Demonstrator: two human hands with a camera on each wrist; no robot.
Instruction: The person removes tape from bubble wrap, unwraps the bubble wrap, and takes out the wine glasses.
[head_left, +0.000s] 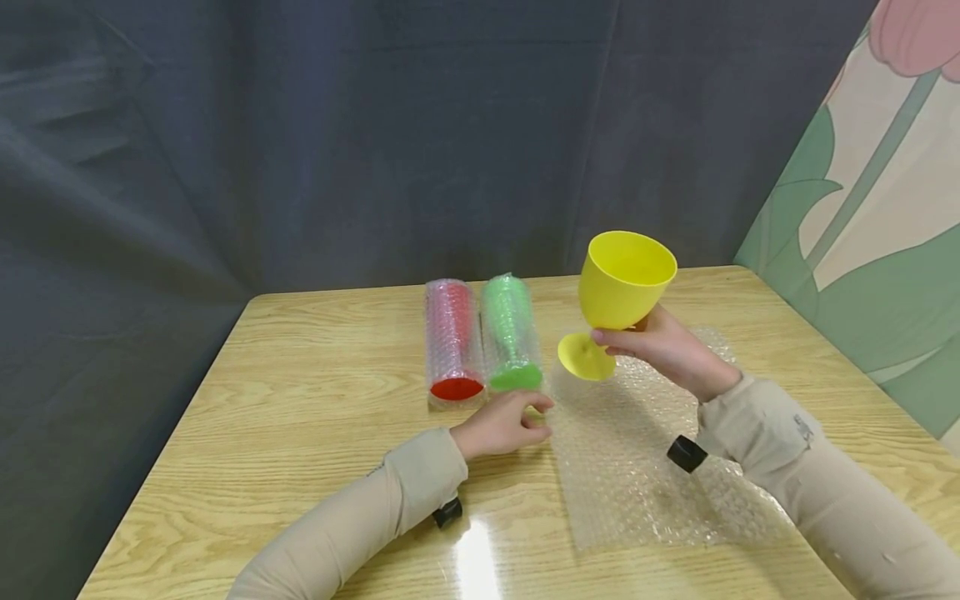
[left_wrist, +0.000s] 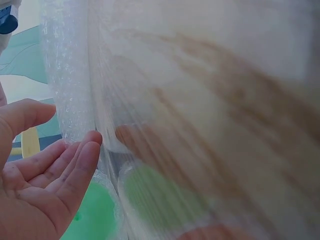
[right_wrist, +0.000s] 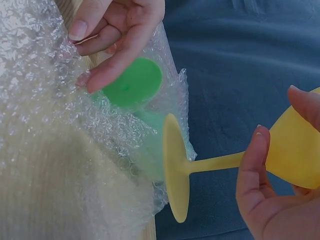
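Note:
My right hand [head_left: 675,350] holds a yellow plastic goblet [head_left: 624,279] around the top of its stem. The goblet is tilted, its foot hanging over a sheet of bubble wrap [head_left: 622,467] that lies flat on the table. By the sheet's left edge is my left hand [head_left: 501,427], thumb and fingers apart with nothing between them in the left wrist view. Just beyond it lie a green goblet [head_left: 516,375] and a red goblet [head_left: 456,388], side by side, each rolled in bubble wrap with its foot toward me.
The wooden table [head_left: 300,392] ends at a dark cloth [head_left: 420,150] behind. On the right stands a wall panel [head_left: 877,208] painted with tulips. A black wrist device [head_left: 686,453] sits under the right cuff and another [head_left: 447,512] under the left.

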